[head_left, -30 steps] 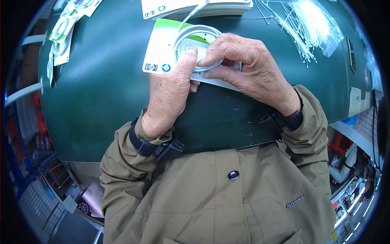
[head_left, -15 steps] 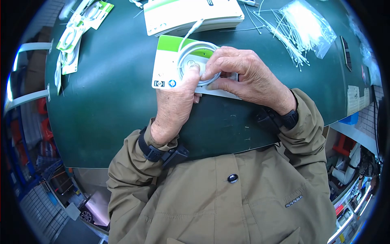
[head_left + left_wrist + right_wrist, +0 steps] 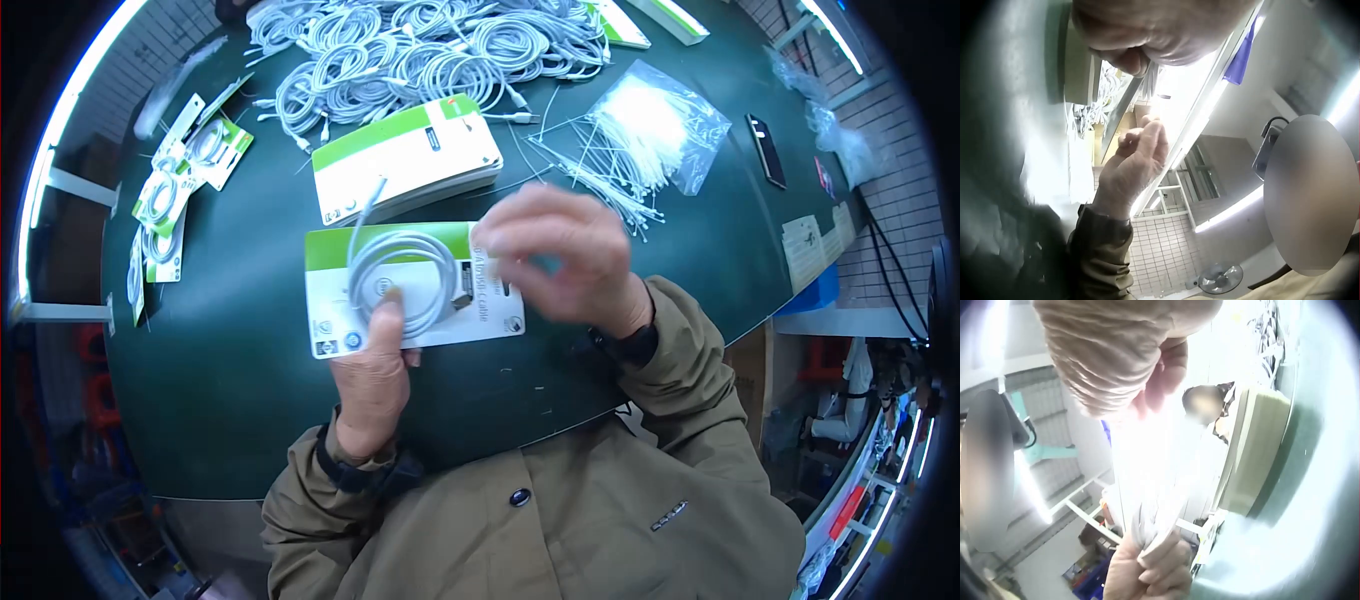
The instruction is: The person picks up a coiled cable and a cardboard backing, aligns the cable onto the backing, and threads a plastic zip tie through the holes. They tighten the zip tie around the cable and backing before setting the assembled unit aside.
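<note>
A white and green card (image 3: 415,335) with a coiled white cable (image 3: 440,255) on its face is held in the left hand (image 3: 372,385). The left thumb presses inside the coil, and the other fingers are mostly hidden behind the card. One cable plug sticks up past the card's top edge; the other lies at the coil's right side. Blurred by motion, the right hand (image 3: 570,250) is over the card's upper right corner with curled fingers. In the left wrist view the right hand (image 3: 1132,169) has thumb and fingertips together; nothing is visible between them.
A stack of cards (image 3: 410,165) stands behind the held card, with a heap of coiled cables (image 3: 400,60) beyond. White ties (image 3: 610,165) and a plastic bag (image 3: 705,130) lie to the right, near a phone (image 3: 767,152). Carded cables (image 3: 160,200) lie at the left.
The right hand has left the coil and moved to the card's upper right. The head view has shifted, showing more of the table's far side. The left hand still holds the card and coil.
</note>
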Tool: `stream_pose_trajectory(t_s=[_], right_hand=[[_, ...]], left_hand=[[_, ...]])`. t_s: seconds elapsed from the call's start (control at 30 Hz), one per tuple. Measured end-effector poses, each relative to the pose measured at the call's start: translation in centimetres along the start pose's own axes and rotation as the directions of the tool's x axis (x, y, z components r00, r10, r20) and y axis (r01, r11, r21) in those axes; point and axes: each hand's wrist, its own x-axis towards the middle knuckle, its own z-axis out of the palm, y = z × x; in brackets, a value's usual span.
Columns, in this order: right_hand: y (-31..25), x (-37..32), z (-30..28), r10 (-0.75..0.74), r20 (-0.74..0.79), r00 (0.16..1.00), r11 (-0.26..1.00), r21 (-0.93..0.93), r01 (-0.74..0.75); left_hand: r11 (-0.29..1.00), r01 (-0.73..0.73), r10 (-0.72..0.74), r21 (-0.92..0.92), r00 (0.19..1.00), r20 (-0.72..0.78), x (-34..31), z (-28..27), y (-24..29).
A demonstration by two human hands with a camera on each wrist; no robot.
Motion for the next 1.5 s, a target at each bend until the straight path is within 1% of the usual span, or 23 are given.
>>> stream_pose_trajectory(t_s=[0.03, 0.07, 0.13, 0.23, 0.27, 0.33, 0.43, 0.53, 0.63, 0.73, 0.77, 0.8, 0.83, 0.87, 0.93, 0.97, 1.0, 1.03, 1.1, 1.17, 1.23, 1.33, 1.5], right_hand=[[0.3, -0.1, -0.7, 0.124, -0.079, 0.989, 0.986, -0.105, -0.132], [1.3, 0.1, -1.5, 0.190, -0.128, 0.973, 0.944, -0.248, -0.217], [2.7, -0.1, -3.2, 0.507, -0.065, 0.860, 0.817, -0.284, -0.503], [6.0, -2.0, -3.9, 0.356, 0.049, 0.933, 0.772, -0.579, -0.264], [6.5, -2.4, -3.7, 0.392, 0.072, 0.917, 0.749, -0.604, -0.272], [6.9, -2.8, -3.3, 0.464, 0.114, 0.879, 0.701, -0.654, -0.285], [6.4, -1.8, -3.5, 0.646, 0.216, 0.732, 0.612, -0.720, -0.328], [5.0, -1.3, -2.8, 0.718, 0.265, 0.644, 0.578, -0.743, -0.338], [4.0, -2.4, -2.2, 0.620, 0.245, 0.746, 0.653, -0.688, -0.317], [3.2, -1.4, -3.1, 0.658, 0.129, 0.742, 0.656, -0.581, -0.481], [3.2, -0.9, -3.8, 0.672, 0.130, 0.729, 0.699, -0.437, -0.566], [3.1, -0.5, -4.2, 0.709, 0.127, 0.694, 0.697, -0.279, -0.660], [3.1, -0.2, -4.5, 0.744, 0.130, 0.656, 0.668, -0.113, -0.735], [2.9, 0.0, -4.9, 0.775, 0.139, 0.617, 0.616, 0.058, -0.786], [2.4, 0.2, -5.2, 0.771, 0.119, 0.626, 0.598, 0.204, -0.775], [2.2, 0.2, -5.1, 0.773, 0.107, 0.626, 0.588, 0.251, -0.769], [2.1, 0.2, -5.1, 0.775, 0.094, 0.625, 0.577, 0.299, -0.760], [2.2, 0.0, -5.3, 0.753, 0.124, 0.646, 0.580, 0.338, -0.741], [2.4, -0.1, -5.3, 0.726, 0.125, 0.676, 0.600, 0.364, -0.712], [2.3, -0.1, -5.1, 0.704, 0.131, 0.698, 0.615, 0.379, -0.692], [2.1, 0.1, -5.0, 0.687, 0.147, 0.711, 0.626, 0.378, -0.682], [1.7, 0.3, -4.9, 0.677, 0.182, 0.713, 0.642, 0.327, -0.693], [1.7, 0.2, -4.4, 0.600, 0.207, 0.773, 0.702, 0.327, -0.632]], left_hand=[[0.999, -0.032, 0.032, 0.000, 0.999, 0.011, 0.5, -0.3, 0.2], [0.998, -0.063, 0.063, 0.003, 0.998, 0.020, 1.1, -0.7, 0.3], [0.995, -0.094, 0.094, -0.021, 0.995, -0.011, 2.2, -0.7, 1.0], [0.992, -0.125, 0.123, -0.021, 0.990, -0.065, 3.6, -0.2, 1.8], [0.991, -0.126, 0.124, -0.031, 0.990, -0.060, 4.0, -0.3, 1.7], [0.991, -0.127, 0.125, -0.051, 0.991, -0.050, 4.6, -0.7, 1.2], [0.992, -0.121, 0.117, -0.036, 0.988, -0.099, 4.4, 0.1, 1.2], [0.988, -0.144, 0.141, -0.046, 0.988, -0.063, 4.7, -0.7, 0.9], [0.985, -0.169, 0.167, -0.041, 0.984, -0.059, 5.1, -1.2, 0.8], [0.987, -0.158, 0.157, -0.003, 0.982, -0.102, 4.6, -0.9, 0.8], [0.985, -0.172, 0.174, 0.030, 0.981, -0.082, 4.4, -0.9, 0.7], [0.980, -0.187, 0.191, 0.063, 0.980, -0.059, 4.1, -1.0, 0.7], [0.975, -0.201, 0.205, 0.096, 0.978, -0.033, 3.8, -1.1, 0.6], [0.938, -0.274, 0.271, 0.213, 0.962, 0.044, 3.7, -1.6, 0.3], [0.803, -0.428, 0.369, 0.415, 0.903, 0.219, 3.4, -2.4, 0.3], [0.912, -0.336, 0.304, 0.234, 0.939, 0.162, 2.7, -2.3, 0.1], [0.874, -0.384, 0.328, 0.297, 0.918, 0.221, 2.3, -2.7, -0.1], [0.829, -0.433, 0.347, 0.354, 0.895, 0.282, 2.1, -3.1, -0.2], [0.821, -0.509, 0.414, 0.260, 0.843, 0.344, 2.0, -2.7, -0.5], [0.601, -0.646, 0.440, 0.472, 0.760, 0.479, 1.3, -3.6, -0.9], [0.467, -0.776, 0.461, 0.424, 0.622, 0.632, 1.6, -2.8, -0.5], [0.441, -0.883, 0.486, 0.164, 0.388, 0.783, 2.6, -0.3, 1.4], [0.449, -0.888, 0.486, 0.098, 0.334, 0.808, 2.3, 0.1, 1.9]])
